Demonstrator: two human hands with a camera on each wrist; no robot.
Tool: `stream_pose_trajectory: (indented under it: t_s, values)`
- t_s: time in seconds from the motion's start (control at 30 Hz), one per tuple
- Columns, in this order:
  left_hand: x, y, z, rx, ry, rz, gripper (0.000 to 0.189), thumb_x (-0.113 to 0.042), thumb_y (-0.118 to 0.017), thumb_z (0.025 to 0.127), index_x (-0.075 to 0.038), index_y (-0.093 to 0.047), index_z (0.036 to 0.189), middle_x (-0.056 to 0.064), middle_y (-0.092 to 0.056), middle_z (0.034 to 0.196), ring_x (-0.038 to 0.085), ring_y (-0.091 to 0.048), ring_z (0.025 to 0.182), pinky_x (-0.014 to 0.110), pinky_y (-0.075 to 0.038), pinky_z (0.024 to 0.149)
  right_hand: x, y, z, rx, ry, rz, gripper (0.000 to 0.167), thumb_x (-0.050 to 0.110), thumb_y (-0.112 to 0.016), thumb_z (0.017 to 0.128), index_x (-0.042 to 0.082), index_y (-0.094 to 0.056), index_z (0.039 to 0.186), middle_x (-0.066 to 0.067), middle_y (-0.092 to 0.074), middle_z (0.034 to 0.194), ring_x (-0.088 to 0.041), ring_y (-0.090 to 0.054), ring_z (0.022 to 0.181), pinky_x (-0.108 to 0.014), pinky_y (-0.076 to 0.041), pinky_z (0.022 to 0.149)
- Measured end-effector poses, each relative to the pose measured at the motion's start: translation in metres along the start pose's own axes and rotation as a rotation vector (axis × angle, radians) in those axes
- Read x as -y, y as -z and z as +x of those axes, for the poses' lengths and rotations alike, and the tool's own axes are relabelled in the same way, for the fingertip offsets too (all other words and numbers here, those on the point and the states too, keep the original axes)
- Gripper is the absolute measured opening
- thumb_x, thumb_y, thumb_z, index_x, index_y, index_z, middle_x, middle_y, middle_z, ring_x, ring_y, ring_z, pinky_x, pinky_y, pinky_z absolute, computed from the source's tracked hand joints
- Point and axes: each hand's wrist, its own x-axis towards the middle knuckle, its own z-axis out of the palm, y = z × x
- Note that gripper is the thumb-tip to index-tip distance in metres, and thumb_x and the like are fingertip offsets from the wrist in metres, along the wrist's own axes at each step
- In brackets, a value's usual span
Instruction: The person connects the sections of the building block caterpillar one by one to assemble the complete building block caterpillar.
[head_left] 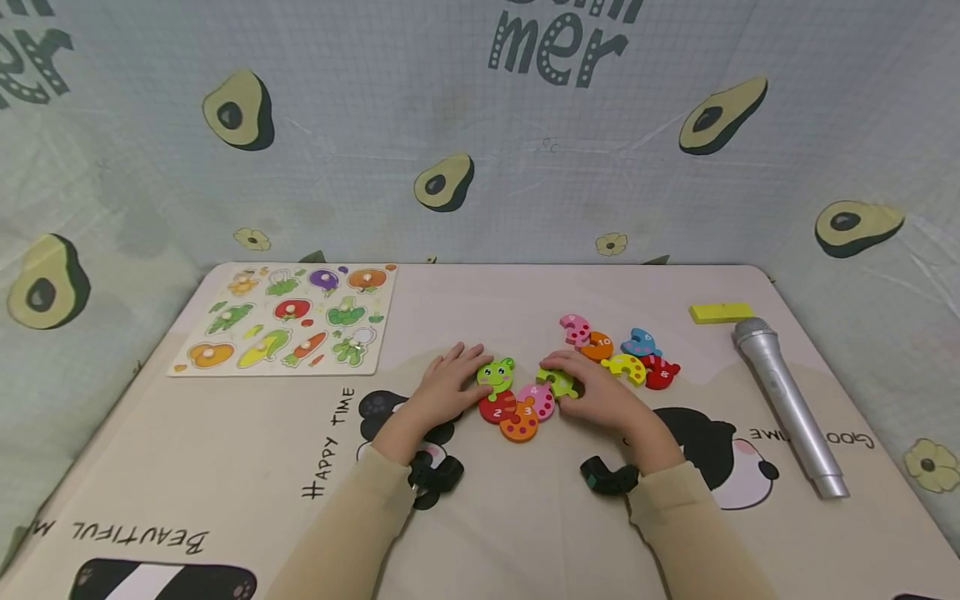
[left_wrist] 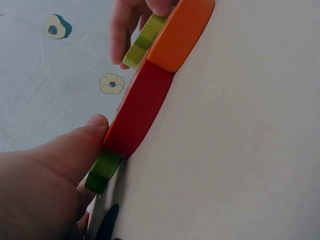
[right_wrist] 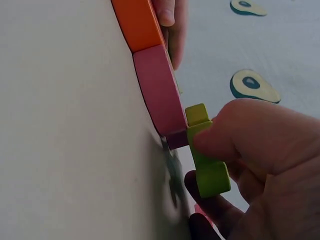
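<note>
A wooden caterpillar puzzle lies curved on the table before me. Its green smiling head piece [head_left: 497, 377] joins a red piece [head_left: 495, 408], then an orange piece [head_left: 519, 427] and a pink piece [head_left: 538, 400]. My left hand [head_left: 438, 392] holds the head piece at its left side, thumb by the red piece's edge. My right hand [head_left: 606, 402] pinches a light green piece [right_wrist: 212, 177] between thumb and fingers. In the right wrist view that piece is tilted above the table, one end right at the pink piece's edge.
Beyond the right hand lie loose puzzle pieces: pink [head_left: 576, 329], orange [head_left: 597, 347], yellow [head_left: 627, 367], blue [head_left: 640, 342] and red [head_left: 660, 372]. A yellow block [head_left: 720, 313] and a silver microphone [head_left: 791, 408] are at the right. A vegetable puzzle board [head_left: 255, 367] lies at the back left.
</note>
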Motion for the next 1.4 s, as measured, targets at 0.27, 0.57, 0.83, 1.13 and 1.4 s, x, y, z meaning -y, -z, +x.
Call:
stream_pose_trajectory:
  t_s: [0.27,0.57,0.83,1.13,1.4]
  values:
    - [-0.001,0.001,-0.002,0.001,0.003,-0.003,0.052,-0.035,-0.056,0.088,-0.018,-0.043,0.136,0.005,-0.029,0.149,0.027,-0.012,0.141,0.052,-0.005,0.112,0.001,0.000,0.001,0.051,-0.003,-0.049,0.053,0.011,-0.060,0.077,0.021,-0.050,0.128,-0.003,-0.042,0.139,-0.028,-0.029,0.132,-0.057,-0.028,0.103]
    - [-0.001,0.001,-0.003,0.009,-0.001,-0.011,0.052,-0.034,-0.055,0.089,-0.017,-0.043,0.136,0.006,-0.029,0.149,0.028,-0.011,0.141,0.053,-0.004,0.112,0.000,-0.004,0.002,0.073,0.010,-0.080,0.052,0.010,-0.059,0.078,0.019,-0.051,0.129,-0.005,-0.044,0.138,-0.030,-0.031,0.129,-0.057,-0.027,0.103]
    - [-0.001,-0.001,-0.003,0.000,-0.006,-0.019,0.052,-0.034,-0.055,0.089,-0.017,-0.043,0.136,0.006,-0.030,0.148,0.028,-0.012,0.141,0.053,-0.005,0.112,-0.003,-0.003,0.001,0.096,0.011,-0.059,0.053,0.012,-0.059,0.080,0.018,-0.048,0.131,-0.006,-0.042,0.140,-0.031,-0.029,0.132,-0.059,-0.023,0.105]
    - [0.000,-0.001,0.000,-0.002,-0.014,-0.003,0.052,-0.034,-0.055,0.089,-0.017,-0.043,0.136,0.006,-0.029,0.149,0.028,-0.012,0.141,0.053,-0.006,0.112,-0.006,0.006,-0.009,0.090,-0.041,0.007,0.059,0.020,-0.063,0.082,0.017,-0.041,0.136,-0.008,-0.036,0.144,-0.031,-0.027,0.134,-0.054,-0.028,0.105]
    - [0.001,0.001,0.000,0.003,-0.014,0.008,0.052,-0.035,-0.055,0.089,-0.017,-0.042,0.137,0.006,-0.028,0.149,0.028,-0.011,0.141,0.053,-0.005,0.112,-0.015,0.020,-0.038,0.075,-0.110,0.010,0.057,0.026,-0.063,0.083,0.019,-0.041,0.136,-0.008,-0.035,0.144,-0.031,-0.027,0.134,-0.056,-0.027,0.105]
